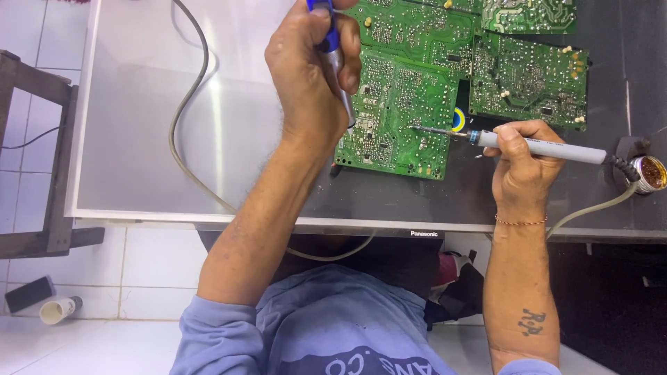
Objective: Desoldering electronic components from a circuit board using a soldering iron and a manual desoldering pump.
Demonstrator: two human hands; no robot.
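Note:
My left hand (309, 66) grips a blue and silver pump-like tool (333, 55), its tip pointing down at the left edge of a green circuit board (396, 104). My right hand (524, 160) holds a grey soldering iron (535, 147) like a pen. Its thin metal tip (431, 130) lies over the lower middle of the same board. The board rests on a large flat screen panel (208, 139) that lies face up like a table.
More green circuit boards (528, 76) lie behind and to the right. A small tin of brown flux (652, 173) stands at the right edge. A grey cable (184, 111) loops across the panel. A wooden stool (42, 153) stands at left, and a white cup (57, 310) lies on the tiled floor.

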